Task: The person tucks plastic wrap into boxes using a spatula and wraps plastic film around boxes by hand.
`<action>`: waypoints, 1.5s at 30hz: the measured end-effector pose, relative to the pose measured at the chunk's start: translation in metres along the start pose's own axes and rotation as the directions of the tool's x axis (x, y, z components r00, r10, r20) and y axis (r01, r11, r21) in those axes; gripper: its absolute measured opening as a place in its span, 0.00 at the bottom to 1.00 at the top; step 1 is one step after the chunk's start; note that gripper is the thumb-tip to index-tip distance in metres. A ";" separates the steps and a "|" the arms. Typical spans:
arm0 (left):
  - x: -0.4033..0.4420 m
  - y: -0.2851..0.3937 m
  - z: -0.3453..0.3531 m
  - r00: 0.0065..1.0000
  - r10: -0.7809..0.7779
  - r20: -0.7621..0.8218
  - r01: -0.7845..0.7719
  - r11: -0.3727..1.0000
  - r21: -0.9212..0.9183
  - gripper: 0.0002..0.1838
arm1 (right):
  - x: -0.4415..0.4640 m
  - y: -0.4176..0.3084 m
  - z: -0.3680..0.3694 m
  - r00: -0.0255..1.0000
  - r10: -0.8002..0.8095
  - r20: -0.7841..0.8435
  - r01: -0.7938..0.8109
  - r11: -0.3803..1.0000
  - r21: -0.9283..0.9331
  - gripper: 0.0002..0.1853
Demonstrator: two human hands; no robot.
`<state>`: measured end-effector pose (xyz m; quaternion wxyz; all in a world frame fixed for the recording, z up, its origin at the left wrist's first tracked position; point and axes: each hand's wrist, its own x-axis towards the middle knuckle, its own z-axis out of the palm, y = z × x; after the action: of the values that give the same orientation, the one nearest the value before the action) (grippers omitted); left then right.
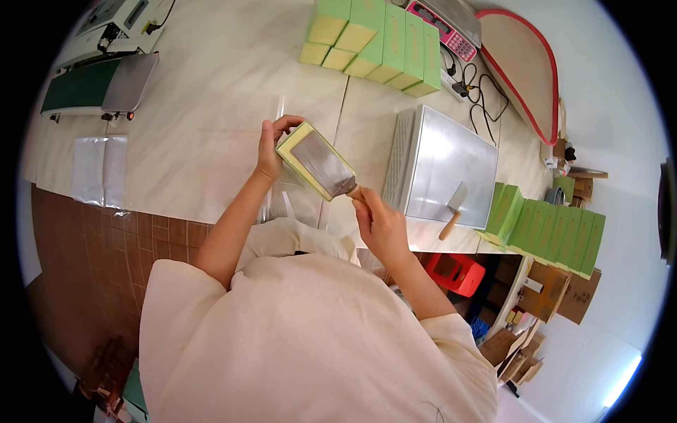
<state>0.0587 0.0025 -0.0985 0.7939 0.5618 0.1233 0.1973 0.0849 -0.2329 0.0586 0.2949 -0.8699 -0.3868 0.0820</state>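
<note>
My left hand (269,146) grips the far-left end of a small light-green and yellow box (302,171), held tilted above the table's front edge. My right hand (382,224) is closed round the short wooden handle of a scraper (321,166). Its broad grey metal blade lies over the face of the box, though I cannot tell whether it presses on it. Right of my hands, a second scraper (452,211) with a wooden handle rests on a silver metal hot-plate-like box (441,158), its handle sticking out over the front edge.
Several green boxes (377,46) stand at the back, and more (557,233) line the right. A pink scale (444,32) and black cables (483,92) lie beyond the metal box. Clear film (99,169) hangs at the left edge near a machine (99,84). A red basket (455,273) is below.
</note>
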 end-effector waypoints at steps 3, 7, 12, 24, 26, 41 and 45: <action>0.000 0.006 0.004 1.000 -0.025 0.003 0.025 0.996 -0.088 0.48 | 0.012 -0.004 0.002 0.998 -0.049 -0.047 0.050 0.998 0.023 0.05; -0.001 0.007 0.001 0.999 -0.049 0.000 0.049 0.997 -0.060 0.47 | 0.004 0.001 0.000 0.999 -0.032 -0.027 0.032 0.999 0.002 0.05; 0.000 0.005 -0.001 0.998 -0.053 -0.022 0.050 0.994 -0.100 0.47 | -0.001 0.003 0.002 0.996 -0.048 -0.071 0.054 0.995 0.086 0.08; -0.029 0.038 -0.009 0.975 -0.057 -0.215 0.104 0.971 0.214 0.43 | -0.023 0.116 -0.015 0.709 0.488 -0.509 -0.427 0.872 0.241 0.13; -0.037 0.041 -0.022 0.976 -0.068 -0.206 0.122 0.958 0.258 0.41 | -0.037 0.164 -0.011 0.635 0.590 -0.498 -0.595 0.785 0.172 0.15; -0.093 0.035 -0.036 0.855 -0.426 -0.295 0.481 0.864 0.149 0.26 | 0.029 0.051 0.051 0.887 0.118 -0.447 -0.126 0.992 0.012 0.36; -0.105 0.018 -0.041 0.770 -0.614 -0.173 0.623 0.782 -0.003 0.28 | 0.074 -0.038 0.070 0.953 -0.135 -0.273 0.123 0.991 -0.060 0.40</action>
<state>-0.0552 -0.0049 -0.0983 0.7859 0.4930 0.3718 -0.0327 0.0865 -0.1281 0.0299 0.3322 -0.8517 -0.3995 -0.0677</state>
